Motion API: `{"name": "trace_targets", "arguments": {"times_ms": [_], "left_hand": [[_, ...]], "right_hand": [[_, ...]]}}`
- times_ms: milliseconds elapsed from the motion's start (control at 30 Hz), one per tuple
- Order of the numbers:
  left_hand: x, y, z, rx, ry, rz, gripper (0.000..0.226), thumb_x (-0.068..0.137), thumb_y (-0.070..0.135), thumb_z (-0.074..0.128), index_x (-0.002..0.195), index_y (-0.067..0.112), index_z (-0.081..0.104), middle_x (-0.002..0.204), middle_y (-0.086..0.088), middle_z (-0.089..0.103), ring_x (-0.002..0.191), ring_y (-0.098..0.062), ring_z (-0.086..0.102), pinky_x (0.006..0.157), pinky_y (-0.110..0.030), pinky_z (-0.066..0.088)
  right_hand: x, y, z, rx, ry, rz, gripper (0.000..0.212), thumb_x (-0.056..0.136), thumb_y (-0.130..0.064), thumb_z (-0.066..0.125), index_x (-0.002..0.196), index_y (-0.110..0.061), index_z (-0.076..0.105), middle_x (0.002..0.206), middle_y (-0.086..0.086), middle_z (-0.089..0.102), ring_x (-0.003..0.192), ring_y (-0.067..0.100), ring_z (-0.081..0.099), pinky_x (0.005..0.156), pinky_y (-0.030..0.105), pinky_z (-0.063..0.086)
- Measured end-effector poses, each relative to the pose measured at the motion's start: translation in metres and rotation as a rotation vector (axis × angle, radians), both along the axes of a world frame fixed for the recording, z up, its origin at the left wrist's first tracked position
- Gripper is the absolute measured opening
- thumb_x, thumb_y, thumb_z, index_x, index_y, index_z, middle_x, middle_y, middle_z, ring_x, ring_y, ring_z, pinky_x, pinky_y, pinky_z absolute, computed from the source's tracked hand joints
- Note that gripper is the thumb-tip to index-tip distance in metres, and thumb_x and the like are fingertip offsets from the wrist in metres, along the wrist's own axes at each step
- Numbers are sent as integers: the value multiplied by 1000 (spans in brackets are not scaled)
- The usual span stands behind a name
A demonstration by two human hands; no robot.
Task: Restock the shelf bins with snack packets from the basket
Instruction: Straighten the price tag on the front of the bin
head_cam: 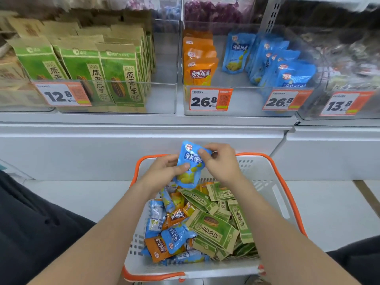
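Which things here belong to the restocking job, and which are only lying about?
Job: blue packet held by left hand and right hand; basket of packets; blue-and-orange bin; green-packet bin.
Lying about: price tags; purple sweets above; dark sweets bin at right.

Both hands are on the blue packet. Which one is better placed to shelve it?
Probably the right hand: it pinches the top of the blue packet and is nearer the stocked blue packets, up and to the right. The left hand holds its lower part.
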State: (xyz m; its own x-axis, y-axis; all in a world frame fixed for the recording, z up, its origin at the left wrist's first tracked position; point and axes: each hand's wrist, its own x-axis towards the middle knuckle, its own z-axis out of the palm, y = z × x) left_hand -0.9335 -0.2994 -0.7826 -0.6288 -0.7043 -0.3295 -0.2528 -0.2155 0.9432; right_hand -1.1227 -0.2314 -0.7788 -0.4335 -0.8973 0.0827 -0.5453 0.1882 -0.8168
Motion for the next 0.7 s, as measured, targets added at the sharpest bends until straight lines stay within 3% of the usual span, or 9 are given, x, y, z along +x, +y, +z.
{"name": "trace_targets", "arguments": {"times_ms": [100, 167, 267, 367, 467, 600, 700], "left_hand": [[-20, 2, 31, -123, 119, 57, 27, 96, 15, 75, 123, 16, 75, 114, -3, 79, 106, -23, 76, 93, -39, 60], [-34, 5, 51, -230, 180, 82, 25, 97, 8, 73, 122, 12, 75, 111, -3, 80, 104, -20, 76, 84, -28, 60], [-52, 11, 76, -460, 195, 135, 22, 98, 11, 72, 118, 16, 77, 104, 4, 80, 98, -17, 76, 83, -28, 60], [-65, 9, 98, -893, 104, 170, 24, 99, 25, 66, 122, 22, 72, 112, 13, 73, 101, -7, 68, 88, -30, 55], [-77, -4, 117, -1325, 26, 200, 37, 92, 15, 62, 129, 15, 64, 122, -1, 59, 113, -22, 57, 96, -39, 48], [-93, -21, 144, -1586, -184, 259, 58, 80, 15, 62, 137, 8, 58, 135, -13, 53, 125, -36, 48, 102, -45, 41], [-109, -40, 155, -1694, -352, 172, 43, 83, 27, 52, 121, 8, 62, 128, -15, 56, 120, -39, 49, 96, -48, 41]], "right_hand": [[17, 3, 29, -272, 120, -172, 28, 82, -27, 64, 109, -23, 73, 97, -7, 70, 86, 8, 63, 79, 17, 47], [24, 6, 49, -411, 223, -183, 37, 77, -18, 67, 113, -19, 68, 108, -4, 62, 93, 7, 58, 80, 9, 40], [20, 7, 79, -567, 307, -236, 36, 75, -7, 68, 111, -11, 65, 108, 4, 55, 92, 10, 55, 72, 16, 43], [9, 4, 111, -721, 316, -352, 33, 78, 1, 66, 111, -2, 62, 108, 13, 53, 97, 14, 53, 79, 9, 39], [-2, -2, 144, -862, 335, -429, 33, 80, 8, 65, 113, 5, 58, 111, 21, 49, 108, 20, 46, 96, 12, 34], [-24, -23, 174, -942, 373, -436, 30, 88, 8, 61, 117, 3, 57, 119, 23, 44, 115, 22, 43, 102, 22, 36], [-50, -47, 182, -816, 429, -371, 29, 90, 4, 58, 118, -5, 58, 122, 17, 42, 108, 0, 41, 97, 22, 41]]}}
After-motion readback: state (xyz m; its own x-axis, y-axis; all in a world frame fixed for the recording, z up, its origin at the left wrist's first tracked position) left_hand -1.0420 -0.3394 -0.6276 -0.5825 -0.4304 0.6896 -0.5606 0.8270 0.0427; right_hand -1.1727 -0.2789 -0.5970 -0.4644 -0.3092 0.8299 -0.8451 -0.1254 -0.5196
